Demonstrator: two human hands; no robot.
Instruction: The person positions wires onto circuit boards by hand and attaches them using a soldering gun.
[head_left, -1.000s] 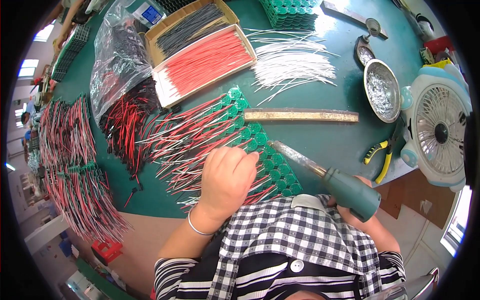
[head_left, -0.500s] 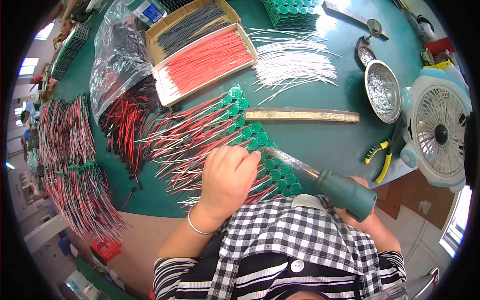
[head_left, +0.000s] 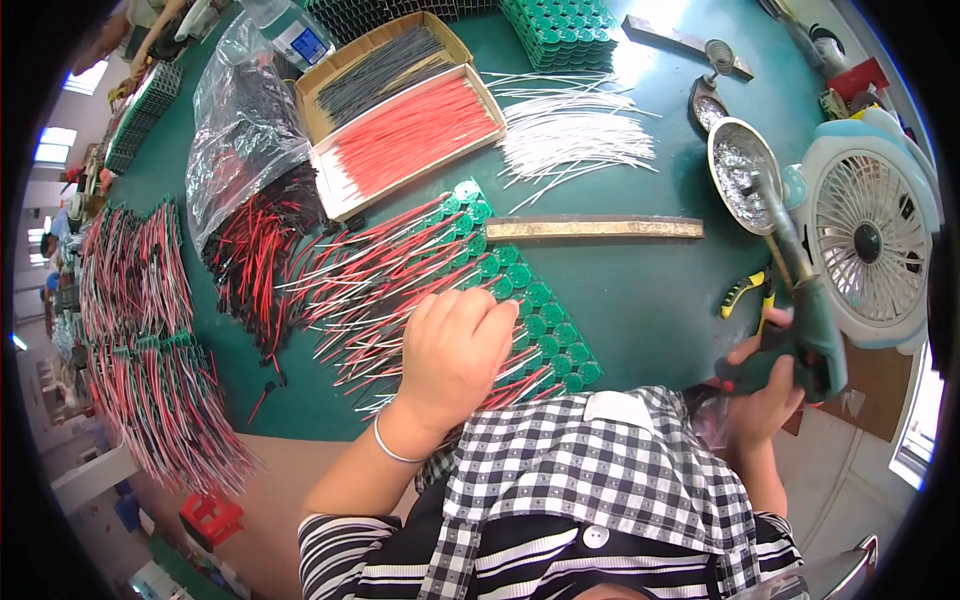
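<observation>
My right hand (head_left: 765,400) grips the green handle of a soldering gun (head_left: 818,335) at the right. The gun's metal barrel points up and away, its tip inside a metal bowl (head_left: 722,165) of silvery scraps. My left hand (head_left: 455,350) is closed at the edge of a panel of round green circuit boards (head_left: 545,320). Red and white wires (head_left: 375,260) run leftward from this panel. Whatever my left fingers pinch is hidden beneath them.
A white fan (head_left: 868,243) and yellow-black pliers (head_left: 740,297) are at the right. Beyond the panel lie a wooden strip (head_left: 600,229), loose white wires (head_left: 575,135) and a box of red wires (head_left: 410,135). A plastic bag (head_left: 235,130) of wired connectors and wired panels (head_left: 140,350) are leftward.
The soldering gun has moved in my right hand from the panel, rightward and away, to the metal bowl. My left hand stays at the panel. The view has shifted slightly.
</observation>
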